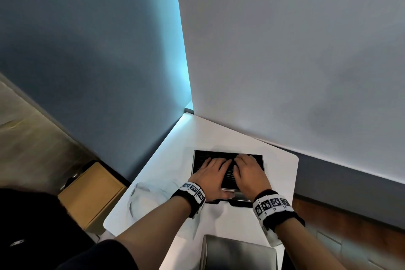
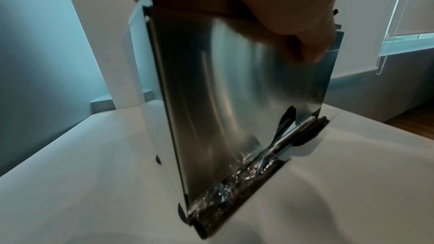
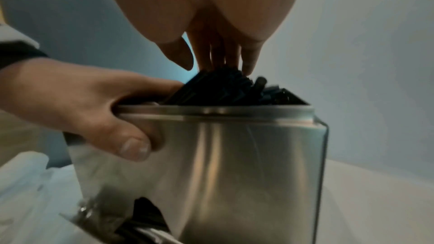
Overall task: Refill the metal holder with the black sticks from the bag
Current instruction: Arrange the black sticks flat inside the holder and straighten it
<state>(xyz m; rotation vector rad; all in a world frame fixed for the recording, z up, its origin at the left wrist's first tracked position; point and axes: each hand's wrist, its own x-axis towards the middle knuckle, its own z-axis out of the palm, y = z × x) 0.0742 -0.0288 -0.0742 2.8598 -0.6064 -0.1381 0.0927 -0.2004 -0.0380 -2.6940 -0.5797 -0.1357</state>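
A brushed metal holder (image 1: pixel 193 161) stands on the white table (image 1: pixel 166 155), its open top packed with black sticks (image 1: pixel 202 156). My left hand (image 1: pixel 213 171) lies over the sticks' left part. Its thumb (image 3: pixel 131 146) is hooked on the holder's front wall (image 3: pixel 234 164) while its fingers reach over the rim, so it grips the wall. My right hand (image 1: pixel 247 171) rests with straight fingers (image 3: pixel 223 53) pressing down on the stick pile (image 3: pixel 223 88). More sticks (image 2: pixel 303 133) show in the slot at the holder's foot (image 2: pixel 223 99). The clear plastic bag (image 1: pixel 151 195) lies crumpled left of the holder.
A flat metal piece (image 1: pixel 238 254) lies on the table's near edge below my arms. White walls stand close behind and to the right of the holder. A cardboard box (image 1: pixel 92 193) sits on the floor to the left.
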